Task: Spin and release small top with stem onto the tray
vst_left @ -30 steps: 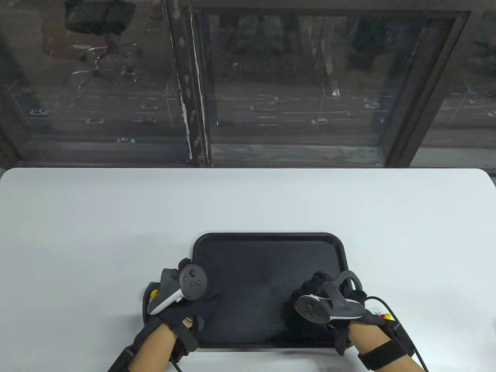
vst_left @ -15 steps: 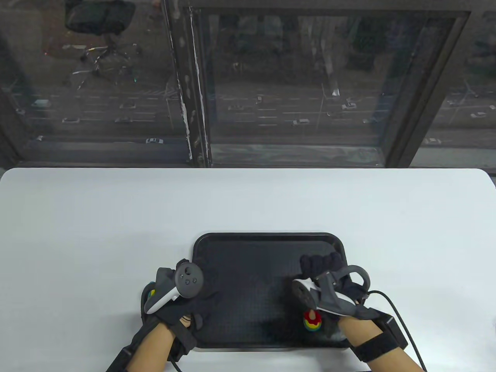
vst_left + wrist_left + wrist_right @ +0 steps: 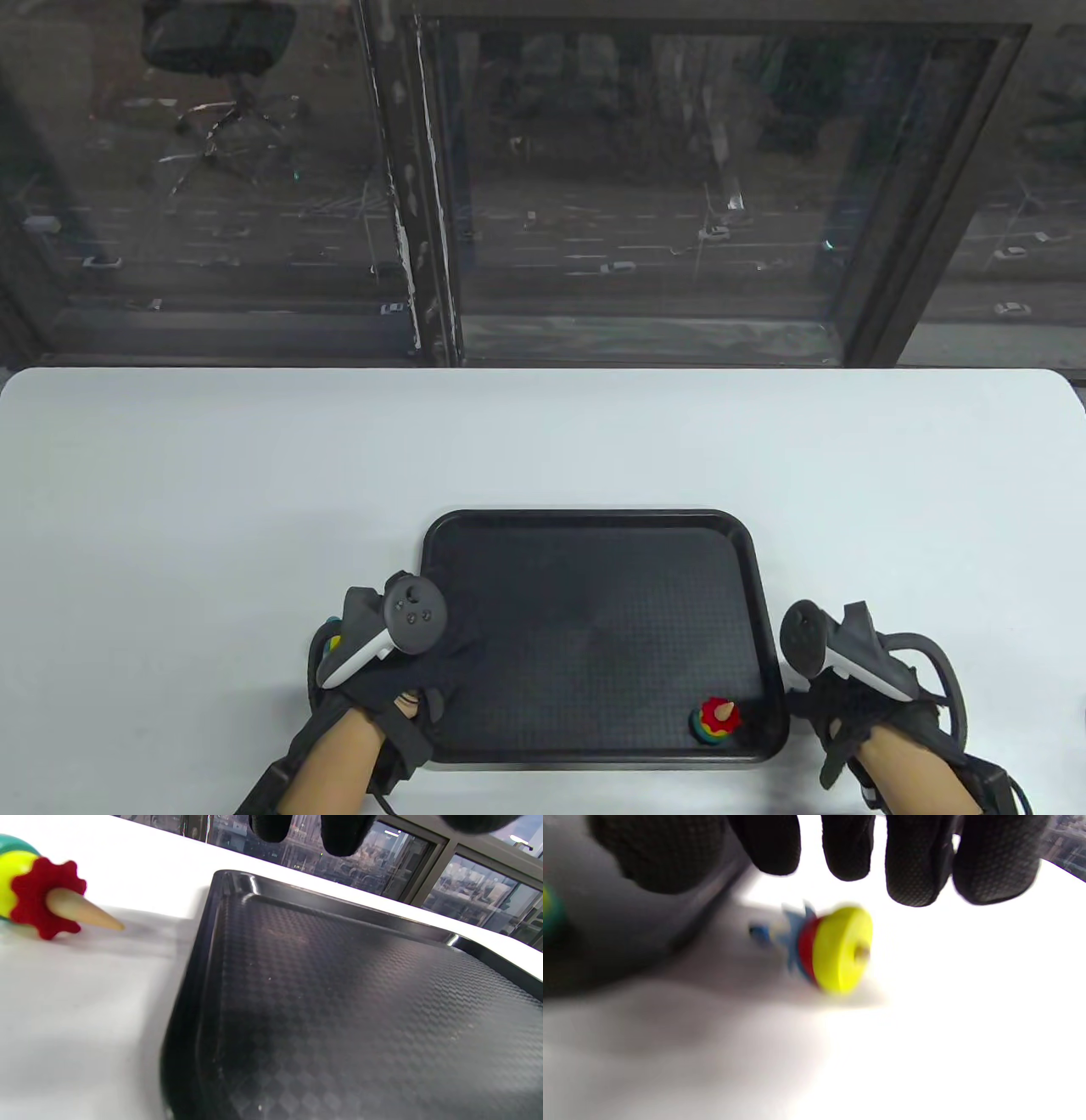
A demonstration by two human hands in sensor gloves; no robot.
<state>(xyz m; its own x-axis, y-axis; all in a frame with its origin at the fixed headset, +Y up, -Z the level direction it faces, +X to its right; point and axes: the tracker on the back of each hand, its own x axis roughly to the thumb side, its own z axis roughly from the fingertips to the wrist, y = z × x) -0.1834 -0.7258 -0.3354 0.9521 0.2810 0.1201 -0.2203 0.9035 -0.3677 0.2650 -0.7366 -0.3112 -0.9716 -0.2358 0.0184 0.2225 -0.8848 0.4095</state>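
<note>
White table [image 3: 543, 441], smooth and matte, rounded far corners. On its near half we see the tray [image 3: 594, 519]: black plastic, rounded rectangle, raised glossy rim, woven diamond texture across the floor.

Left hand [image 3: 407, 671] in a black knit glove lies over the tray's near-left corner, holding nothing; only two fingertips [image 3: 271, 825] hang into the left wrist view, so we cannot tell how the fingers lie. Right hand [image 3: 857, 705] sits off the tray, just beside its right rim. In the right wrist view its fingers [image 3: 916, 861] hang slightly apart, loosely bent, gripping nothing.

The small top [image 3: 717, 720] stands free in the tray's near-right corner, touching neither hand: stacked discs, green and yellow under a red toothed one, stem roughly upright and tilted a little toward the right rim.

A second top [image 3: 40, 902] lies on its side on the table left of the tray, pale wooden cone pointing at the tray's rim. A third top [image 3: 827, 948], yellow, red, blue-toothed, lies on its side under the right hand's fingers; that view is blurred, so its stem probably points toward the tray.
</note>
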